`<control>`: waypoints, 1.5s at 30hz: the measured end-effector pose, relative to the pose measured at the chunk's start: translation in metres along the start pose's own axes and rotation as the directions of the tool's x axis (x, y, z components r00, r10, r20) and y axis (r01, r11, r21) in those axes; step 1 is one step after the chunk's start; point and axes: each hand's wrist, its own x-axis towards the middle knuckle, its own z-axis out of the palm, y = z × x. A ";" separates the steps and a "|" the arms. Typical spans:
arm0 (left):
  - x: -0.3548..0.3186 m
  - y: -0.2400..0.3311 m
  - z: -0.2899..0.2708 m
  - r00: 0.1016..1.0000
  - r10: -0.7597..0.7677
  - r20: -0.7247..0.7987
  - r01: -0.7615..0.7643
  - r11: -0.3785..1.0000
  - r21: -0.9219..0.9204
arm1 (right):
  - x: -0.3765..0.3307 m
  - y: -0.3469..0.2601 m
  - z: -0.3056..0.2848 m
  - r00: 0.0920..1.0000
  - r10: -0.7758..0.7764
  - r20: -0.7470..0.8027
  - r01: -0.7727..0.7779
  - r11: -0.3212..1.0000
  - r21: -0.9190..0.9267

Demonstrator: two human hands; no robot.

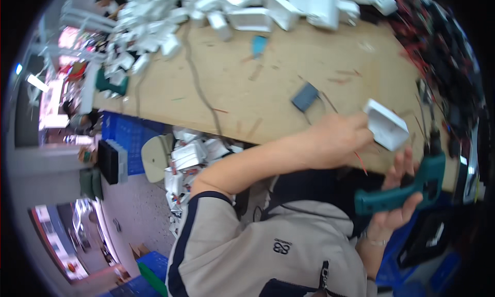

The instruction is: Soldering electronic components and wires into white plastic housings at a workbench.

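My left hand [343, 139] reaches across the table's near edge, its fingers closed on a white open plastic case [386, 126]. A red wire [361, 163] hangs below that hand. At the lower right, my right hand [394, 214] holds a teal power drill [394, 198], its handle across the palm and its black chuck and bit toward the table's far side. Some fingers of that hand are hidden behind the tool. Left of the white case, a dark grey rectangular box [305, 97] with thin wires lies on the tabletop.
White cases [250, 19] are heaped along the far edge. Black and red wires [433, 44] pile up at the right. A grey cable [193, 70] crosses the table [165, 96], near a small blue piece [259, 45]. More white cases [191, 155] lie below; blue crates [124, 142] stand left.
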 end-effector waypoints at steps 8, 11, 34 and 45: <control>0.007 0.018 0.012 1.000 -0.004 0.022 0.008 0.976 -0.216 | 0.030 0.009 0.010 1.000 0.018 0.011 -0.016 0.981 -0.192; 0.013 0.019 0.022 0.998 -0.027 -0.053 0.013 0.970 -0.244 | 0.030 -0.001 0.007 1.000 -0.002 -0.015 -0.002 0.967 -0.254; 0.016 0.011 0.027 0.938 0.153 -0.312 -0.028 0.928 0.372 | -0.073 -0.051 0.017 0.964 -0.133 -0.230 -0.103 0.612 -0.784; 0.030 0.002 0.056 0.892 0.081 -0.444 0.133 0.893 0.430 | -0.078 -0.040 0.025 0.951 -0.012 -0.309 -0.256 0.530 -0.809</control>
